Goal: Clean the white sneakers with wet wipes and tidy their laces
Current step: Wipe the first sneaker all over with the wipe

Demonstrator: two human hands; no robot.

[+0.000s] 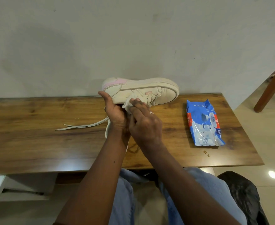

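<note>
Wipes pack (pixel 204 123) right of sneaker (pixel 141 90)

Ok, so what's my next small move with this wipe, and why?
Probably rub the wipe along the sneaker toward its toe: your right hand holds it beside the laces, and your left hand grips the heel end.

You have two sneakers: a raised sneaker (pixel 149 90) and a lower sneaker (pixel 107 129). You see one wipe (pixel 128 103), one pack (pixel 204 124), one lace (pixel 84 126), one table (pixel 36 143) and two crumbs (pixel 205 152). Both hands show: left hand (pixel 115 111), right hand (pixel 144 124).
</note>
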